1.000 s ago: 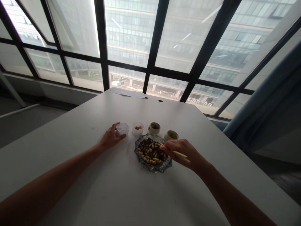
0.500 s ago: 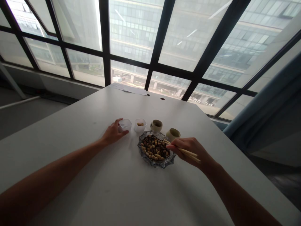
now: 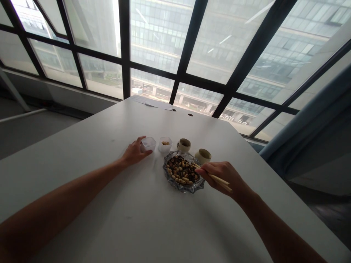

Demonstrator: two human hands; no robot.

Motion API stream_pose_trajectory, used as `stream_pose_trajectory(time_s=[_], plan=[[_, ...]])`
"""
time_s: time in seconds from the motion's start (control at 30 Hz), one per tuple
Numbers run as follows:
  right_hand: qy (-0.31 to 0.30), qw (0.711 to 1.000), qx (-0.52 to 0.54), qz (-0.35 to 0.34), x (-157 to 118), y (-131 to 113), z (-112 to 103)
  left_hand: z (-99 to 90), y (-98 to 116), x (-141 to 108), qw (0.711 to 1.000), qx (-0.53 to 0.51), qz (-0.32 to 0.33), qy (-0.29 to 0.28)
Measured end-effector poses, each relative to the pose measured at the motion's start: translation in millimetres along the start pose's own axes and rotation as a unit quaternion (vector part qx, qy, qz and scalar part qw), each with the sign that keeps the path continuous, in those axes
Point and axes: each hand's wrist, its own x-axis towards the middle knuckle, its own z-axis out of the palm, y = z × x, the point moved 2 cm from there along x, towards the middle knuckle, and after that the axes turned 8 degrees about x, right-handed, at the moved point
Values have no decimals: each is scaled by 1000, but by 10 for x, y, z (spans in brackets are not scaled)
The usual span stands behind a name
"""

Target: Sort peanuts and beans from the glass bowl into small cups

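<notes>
My left hand point(image 3: 136, 151) curls its thumb and fingers around a small clear plastic cup point(image 3: 148, 145) standing on the table. A pair of wooden chopsticks point(image 3: 221, 182) is gripped in my right hand point(image 3: 223, 175). Their tips reach over the right side of a scalloped glass bowl point(image 3: 183, 188), among dark seeds and shelled-looking nuts point(image 3: 181, 170). Whether the tips pinch a piece is too small to tell. Beside the held cup stands a second clear plastic cup point(image 3: 165, 149) with a few light brown pieces in it.
Two small ceramic cups, one with dark markings point(image 3: 183, 146) and one plain point(image 3: 203, 156), stand just behind the glass bowl. White paper point(image 3: 159, 105) lies at the far end of the white table point(image 3: 128, 219). A blue curtain point(image 3: 309, 124) hangs at the right, and tall windows rise beyond.
The view has shifted slightly, so the tabletop things appear a little further right. Both hands keep their holds, and the chopsticks stay over the bowl's right side.
</notes>
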Motion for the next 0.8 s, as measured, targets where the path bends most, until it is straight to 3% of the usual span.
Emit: stream_pose_trajectory(time_s=[0.37,0.6,0.73,0.8], plan=[[7,995,89,43,12,-62,43,-11,21,-9,1000,7,-1,-8],[138,970,168,111,-94,91,-90,15,14,1,1000,7,1,-7],[286,926,182,168,-48,285,-30,15,2,0,1000,10,-1,3],[324,908,182,191,43,397,58,8,-1,-4,1000,7,1,5]])
